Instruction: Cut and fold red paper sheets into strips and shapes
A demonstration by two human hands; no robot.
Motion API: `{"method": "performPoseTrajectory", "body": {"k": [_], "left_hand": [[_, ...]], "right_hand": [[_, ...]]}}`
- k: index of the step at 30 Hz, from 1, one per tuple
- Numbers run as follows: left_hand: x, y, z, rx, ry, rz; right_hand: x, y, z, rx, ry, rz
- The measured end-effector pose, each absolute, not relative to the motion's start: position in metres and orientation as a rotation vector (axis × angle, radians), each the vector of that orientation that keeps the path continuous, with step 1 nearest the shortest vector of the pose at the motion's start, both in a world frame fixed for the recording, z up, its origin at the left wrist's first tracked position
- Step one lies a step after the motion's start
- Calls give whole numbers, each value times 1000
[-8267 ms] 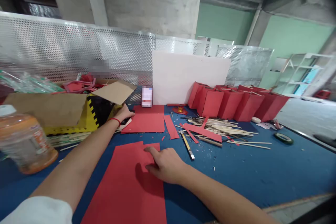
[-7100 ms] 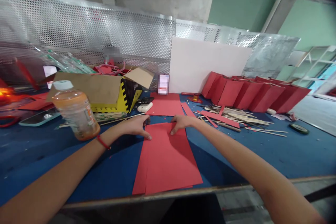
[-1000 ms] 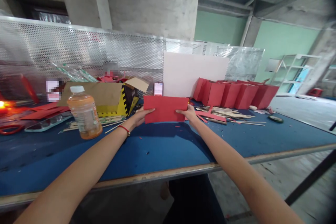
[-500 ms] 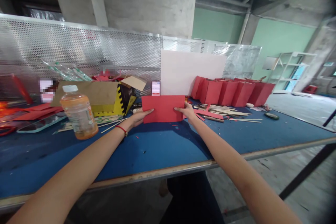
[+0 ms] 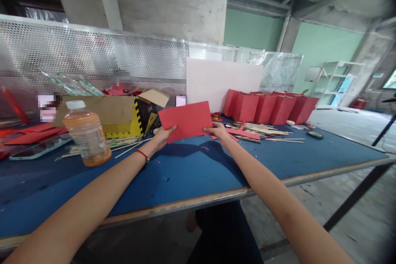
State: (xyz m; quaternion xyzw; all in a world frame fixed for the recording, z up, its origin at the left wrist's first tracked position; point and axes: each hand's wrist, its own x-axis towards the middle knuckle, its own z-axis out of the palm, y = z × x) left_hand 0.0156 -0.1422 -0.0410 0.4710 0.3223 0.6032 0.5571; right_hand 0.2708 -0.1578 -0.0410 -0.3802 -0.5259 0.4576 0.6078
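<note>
A sheet of red card (image 5: 185, 120) is held off the blue tabletop (image 5: 198, 181), its right end tilted slightly higher. Its lower left corner is pinched by the left hand (image 5: 163, 137), its lower right by the right hand (image 5: 219, 131); the hands are apart, thumbs on the near face, seemingly so that the card is kept flat and steady. Red paper bags (image 5: 262, 108) are stood in a row near a white board (image 5: 222, 82), probably to be kept out of the way. A phone (image 5: 181, 100) is propped upright behind the card, perhaps so that its screen can be seen.

Counted: one held sheet, though whether it is layered cannot be told; at least four bags, overlapping; one drink bottle (image 5: 88, 136); one open cardboard box (image 5: 99, 109). The wooden sticks (image 5: 266, 129) are too many to be counted.
</note>
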Motion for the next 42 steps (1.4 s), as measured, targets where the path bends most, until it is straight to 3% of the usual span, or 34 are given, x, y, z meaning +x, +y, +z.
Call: {"method": "performPoseTrajectory", "body": {"k": [9,15,20,32,42], "left_hand": [[73,-161,-43,1037,654,1546],[45,-153,-26,1139,722,1599],[24,-156,-11,1390,818,1421],[60,-166,-30,1480,960,1662],[52,-157,-38,1412,931,1614]], "right_hand": [[232,-161,-45,-779,-1204,918],[259,-159,-24,-809,-1303,701],[274,-161,-13,-862,-1429,610],[250,-162,-20,-768,-1430,580],[244,-150,-32,-790,-1423,638]]}}
